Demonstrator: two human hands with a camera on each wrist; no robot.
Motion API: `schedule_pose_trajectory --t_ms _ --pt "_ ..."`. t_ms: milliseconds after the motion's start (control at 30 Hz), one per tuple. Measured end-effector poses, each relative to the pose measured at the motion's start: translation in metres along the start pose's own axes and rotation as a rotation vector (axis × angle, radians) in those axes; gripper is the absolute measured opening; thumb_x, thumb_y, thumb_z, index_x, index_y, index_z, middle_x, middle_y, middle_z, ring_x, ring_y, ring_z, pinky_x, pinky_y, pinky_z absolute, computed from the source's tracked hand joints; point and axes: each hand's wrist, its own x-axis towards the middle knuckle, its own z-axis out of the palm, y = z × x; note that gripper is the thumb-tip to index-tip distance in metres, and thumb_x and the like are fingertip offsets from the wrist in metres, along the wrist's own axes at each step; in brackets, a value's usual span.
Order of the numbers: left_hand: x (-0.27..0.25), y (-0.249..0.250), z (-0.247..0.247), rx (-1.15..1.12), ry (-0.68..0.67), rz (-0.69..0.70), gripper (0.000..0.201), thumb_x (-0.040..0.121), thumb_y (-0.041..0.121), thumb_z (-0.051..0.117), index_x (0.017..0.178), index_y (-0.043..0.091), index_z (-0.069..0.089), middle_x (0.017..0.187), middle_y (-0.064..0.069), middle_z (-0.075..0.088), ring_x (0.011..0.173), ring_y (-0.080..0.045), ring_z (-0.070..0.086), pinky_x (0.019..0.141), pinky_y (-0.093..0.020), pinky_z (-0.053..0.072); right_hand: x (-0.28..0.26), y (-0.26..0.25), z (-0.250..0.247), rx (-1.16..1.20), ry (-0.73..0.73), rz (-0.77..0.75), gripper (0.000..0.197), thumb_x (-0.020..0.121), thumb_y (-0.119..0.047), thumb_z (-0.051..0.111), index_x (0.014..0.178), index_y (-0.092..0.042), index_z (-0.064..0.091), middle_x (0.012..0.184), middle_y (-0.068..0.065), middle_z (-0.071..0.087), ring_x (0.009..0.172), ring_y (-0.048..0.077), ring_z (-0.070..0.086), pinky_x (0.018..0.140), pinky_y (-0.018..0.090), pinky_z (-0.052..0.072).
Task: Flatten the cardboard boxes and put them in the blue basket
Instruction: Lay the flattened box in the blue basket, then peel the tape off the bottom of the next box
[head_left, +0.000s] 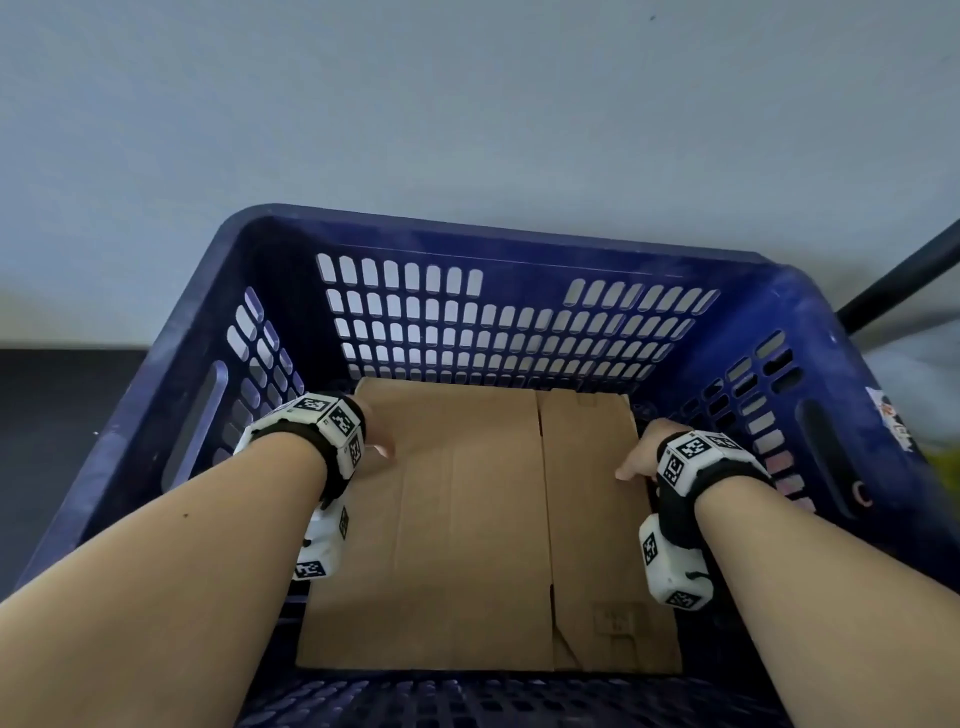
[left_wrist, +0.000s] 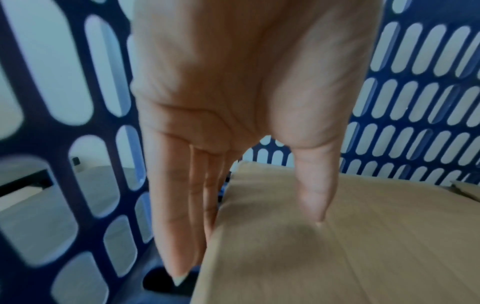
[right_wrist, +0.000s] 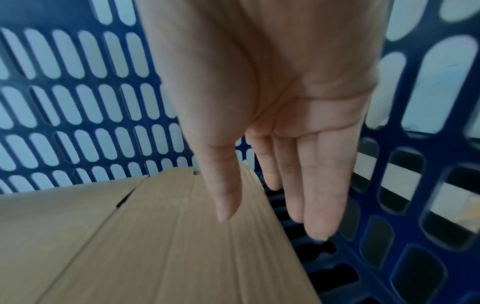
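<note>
A flattened brown cardboard box (head_left: 467, 519) lies on the floor of the blue slotted basket (head_left: 493, 234). My left hand (head_left: 376, 436) is at its left edge, my right hand (head_left: 639, 457) at its right edge. In the left wrist view the left hand (left_wrist: 249, 236) has its thumb tip on top of the cardboard (left_wrist: 337, 246), with straight fingers (left_wrist: 176, 226) pointing down beside the edge, near the basket wall (left_wrist: 52, 139). In the right wrist view the right hand (right_wrist: 271, 226) has its thumb over the cardboard (right_wrist: 155, 246) and straight fingers (right_wrist: 322, 195) outside the edge, by the basket wall (right_wrist: 39, 12).
The basket stands against a pale wall (head_left: 467, 104). A black pole (head_left: 904, 280) slants past its far right corner. Dark floor (head_left: 62, 415) lies to the left. The basket walls closely surround the cardboard on all sides.
</note>
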Motion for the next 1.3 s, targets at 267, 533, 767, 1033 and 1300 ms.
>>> schedule_pose_trajectory --t_ms 267,533,767,1033,1300 --pt "-0.034 -0.003 -0.032 -0.074 0.199 0.047 0.059 0.089 0.039 0.06 0.135 0.004 0.045 0.134 -0.011 0.052 0.122 -0.024 0.051 0.099 -0.032 0.044 -0.028 0.003 -0.038 0.127 0.29 -0.201 0.039 0.088 -0.025 0.058 0.122 -0.008 0.06 0.117 0.01 0.062 0.106 0.025 0.059 0.076 0.03 0.048" --pt "-0.109 0.007 -0.079 -0.39 0.573 0.32 0.066 0.088 0.035 0.061 0.142 0.01 0.033 0.141 -0.012 0.045 0.124 -0.028 0.048 0.099 -0.037 0.042 -0.13 -0.002 -0.085 0.194 0.577 -0.431 0.036 0.097 -0.011 0.039 0.128 -0.008 0.057 0.131 0.011 0.056 0.116 0.029 0.056 0.093 0.033 0.047" --pt "-0.191 0.003 -0.089 -0.535 1.015 0.62 0.058 0.093 0.038 0.053 0.144 0.02 0.032 0.145 -0.005 0.04 0.131 -0.023 0.04 0.109 -0.04 0.034 -0.208 -0.005 -0.092 0.436 0.782 -0.705 0.041 0.101 -0.019 0.032 0.139 -0.011 0.044 0.142 0.012 0.047 0.117 0.031 0.054 0.098 0.038 0.045" --pt "-0.239 -0.046 -0.073 -0.503 1.162 0.529 0.049 0.097 0.03 0.045 0.144 0.02 0.034 0.148 -0.003 0.037 0.136 -0.021 0.035 0.113 -0.039 0.028 -0.265 -0.049 -0.075 0.452 0.823 -0.867 0.048 0.102 -0.031 0.028 0.147 -0.016 0.031 0.151 0.008 0.036 0.136 0.029 0.034 0.112 0.045 0.029" --pt "-0.252 -0.143 -0.046 -0.359 1.14 0.248 0.051 0.095 0.03 0.044 0.145 0.024 0.032 0.151 -0.002 0.032 0.137 -0.025 0.031 0.112 -0.043 0.026 -0.319 -0.113 -0.05 0.347 0.734 -0.993 0.047 0.1 -0.03 0.03 0.146 -0.019 0.034 0.152 0.005 0.035 0.137 0.028 0.035 0.112 0.041 0.029"
